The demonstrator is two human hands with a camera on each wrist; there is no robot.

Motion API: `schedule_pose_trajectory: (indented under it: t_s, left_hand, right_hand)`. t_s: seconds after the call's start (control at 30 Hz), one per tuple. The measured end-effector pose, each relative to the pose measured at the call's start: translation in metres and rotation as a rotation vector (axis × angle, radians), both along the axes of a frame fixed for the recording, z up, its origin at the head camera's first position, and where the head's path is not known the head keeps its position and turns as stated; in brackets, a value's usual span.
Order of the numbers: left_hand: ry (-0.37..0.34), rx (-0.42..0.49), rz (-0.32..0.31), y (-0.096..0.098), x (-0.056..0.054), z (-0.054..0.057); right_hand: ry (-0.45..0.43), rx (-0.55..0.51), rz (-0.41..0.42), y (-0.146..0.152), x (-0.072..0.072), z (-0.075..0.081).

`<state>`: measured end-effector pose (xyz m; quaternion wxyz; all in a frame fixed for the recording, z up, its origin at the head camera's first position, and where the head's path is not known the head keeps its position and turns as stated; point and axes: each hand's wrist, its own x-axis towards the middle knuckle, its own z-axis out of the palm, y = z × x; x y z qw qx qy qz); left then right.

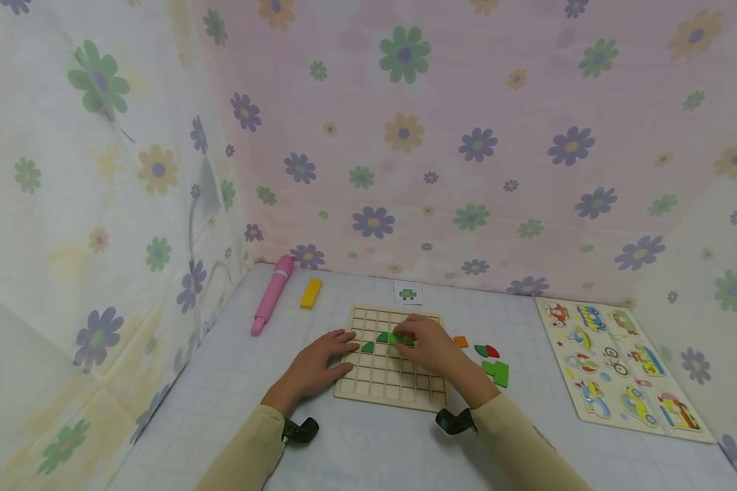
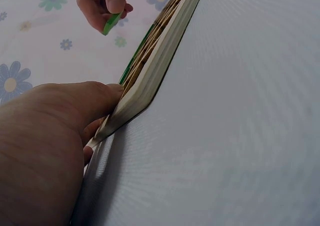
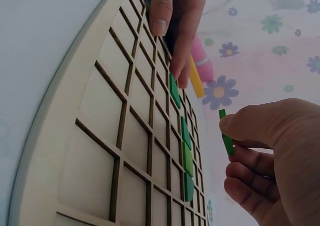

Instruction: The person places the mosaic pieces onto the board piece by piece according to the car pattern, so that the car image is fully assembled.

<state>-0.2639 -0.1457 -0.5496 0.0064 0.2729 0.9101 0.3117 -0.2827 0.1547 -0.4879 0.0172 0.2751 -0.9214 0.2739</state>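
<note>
A wooden grid board [image 1: 374,393] lies on the table between both hands. My left hand [image 1: 313,363] rests at its left edge with the fingers extended over the grid; the left wrist view shows the thumb [image 2: 102,97] touching the rim. Above the board, my right hand [image 3: 270,146] pinches a thin green piece [image 3: 226,132] between thumb and fingers. The piece is edge-on, so its outline is unclear. On the grid sit a dark green quarter-circle [image 1: 368,347] near the left fingers and a row with a light green square [image 3: 187,159] between dark green pieces.
Right of the board lie an orange square [image 1: 460,341], a green quarter-circle [image 1: 481,350], a red one [image 1: 493,351] and green squares [image 1: 501,374]. A picture card [image 1: 408,292] is behind it. A picture puzzle [image 1: 620,368], yellow block [image 1: 310,293] and pink stick [image 1: 273,294] flank it.
</note>
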Motion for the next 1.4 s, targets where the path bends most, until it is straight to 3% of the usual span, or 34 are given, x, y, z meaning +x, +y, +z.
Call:
schedule_pose_trajectory:
  t_s: [1.4]
  left_hand:
    - [-0.003, -0.012, -0.001, 0.0, -0.001, 0.0]
  right_hand:
    - [0.027, 0.091, 0.024, -0.03, -0.004, -0.027]
